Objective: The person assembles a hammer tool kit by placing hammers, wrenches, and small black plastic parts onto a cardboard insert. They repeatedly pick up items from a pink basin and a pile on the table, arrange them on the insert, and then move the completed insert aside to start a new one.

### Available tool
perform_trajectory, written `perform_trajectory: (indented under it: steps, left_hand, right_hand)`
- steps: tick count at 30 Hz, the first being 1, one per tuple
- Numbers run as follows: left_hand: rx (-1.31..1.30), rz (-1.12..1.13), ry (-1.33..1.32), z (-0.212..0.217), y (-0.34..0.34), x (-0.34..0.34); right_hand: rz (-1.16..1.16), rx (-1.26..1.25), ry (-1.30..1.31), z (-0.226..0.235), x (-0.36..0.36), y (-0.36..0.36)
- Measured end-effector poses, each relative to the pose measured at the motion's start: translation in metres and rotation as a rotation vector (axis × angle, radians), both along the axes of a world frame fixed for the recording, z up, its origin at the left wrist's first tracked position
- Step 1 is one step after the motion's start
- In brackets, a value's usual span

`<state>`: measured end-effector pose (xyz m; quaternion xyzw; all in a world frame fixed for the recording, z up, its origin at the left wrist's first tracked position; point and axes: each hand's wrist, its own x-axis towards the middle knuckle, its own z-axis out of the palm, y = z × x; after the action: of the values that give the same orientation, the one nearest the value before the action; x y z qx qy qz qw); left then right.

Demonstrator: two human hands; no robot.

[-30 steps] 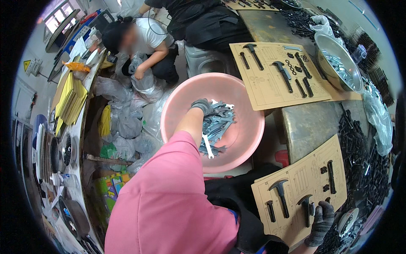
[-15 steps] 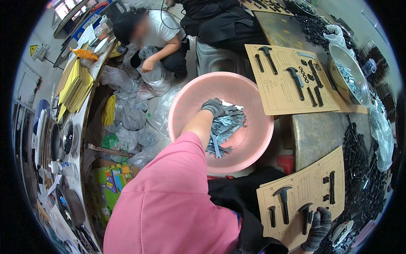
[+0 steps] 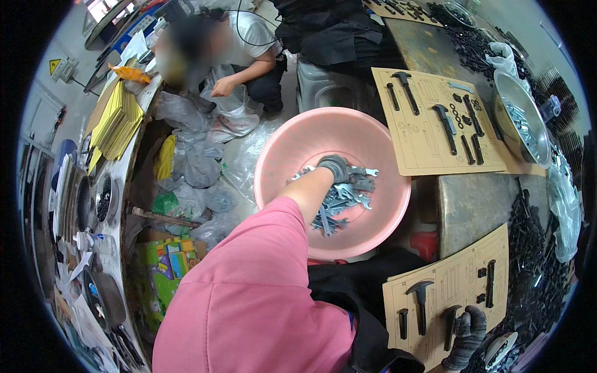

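Note:
My left hand (image 3: 341, 172), in a grey glove, reaches down into a large pink basin (image 3: 273, 146) and touches a pile of silver open-end wrenches (image 3: 336, 205). Its fingers are partly hidden among them. At the lower right, my right hand (image 3: 469, 339), in a striped grey glove, has its fingers curled together over a tan card (image 3: 404, 357). It is right beside a black hammer-shaped part (image 3: 451, 326); what the fingers hold, if anything, is hidden. Another black hammer-shaped part (image 3: 421, 304) and a black bolt (image 3: 403, 323) lie on the card's left.
A second tan card (image 3: 416, 155) with black parts lies on the metal table (image 3: 472, 199). Beyond it stands a metal bowl (image 3: 502, 93) of silver parts. Loose black bolts (image 3: 528, 248) cover the right side. A person (image 3: 255, 59) crouches by plastic bags (image 3: 193, 161).
My left hand has moved right and lower over the wrenches, which now lie more spread out. My right hand has shifted slightly onto the black part. The crouching person has leaned forward.

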<state>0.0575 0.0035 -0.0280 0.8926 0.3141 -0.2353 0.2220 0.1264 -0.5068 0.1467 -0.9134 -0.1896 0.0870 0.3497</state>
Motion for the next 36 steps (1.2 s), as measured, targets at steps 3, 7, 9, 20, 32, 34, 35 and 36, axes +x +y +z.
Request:
perform_trajectory:
  steps: [3, 7, 9, 20, 32, 34, 35, 36]
  left_hand:
    - [0.074, -0.075, 0.032, 0.004, -0.021, 0.010]
    - [0.153, -0.270, -0.016, 0.009, -0.039, 0.008]
    - [0.144, -0.294, -0.015, 0.014, -0.047, 0.008]
    - [0.229, -0.470, -0.175, -0.012, -0.076, -0.012]
    - [0.092, -0.090, -0.306, 0.035, -0.073, -0.031]
    - [0.169, -0.306, -0.215, 0.046, -0.079, -0.026]
    - [0.207, -0.413, -0.167, 0.052, -0.084, -0.023]
    - [0.238, -0.216, -0.028, 0.066, -0.099, -0.019]
  right_hand:
    - [0.013, 0.035, 0.023, 0.002, -0.001, 0.006]
    - [0.029, 0.028, 0.008, 0.009, -0.001, 0.012]
    - [0.042, 0.013, -0.020, 0.010, -0.001, 0.011]
    - [0.084, 0.053, -0.135, 0.022, -0.013, 0.005]
    - [-0.042, 0.180, -0.177, 0.032, -0.062, -0.029]
    - [-0.048, 0.187, -0.197, 0.025, -0.066, -0.042]
    - [-0.050, 0.191, -0.206, 0.024, -0.068, -0.046]
    - [-0.076, 0.199, -0.171, 0.023, -0.071, -0.048]
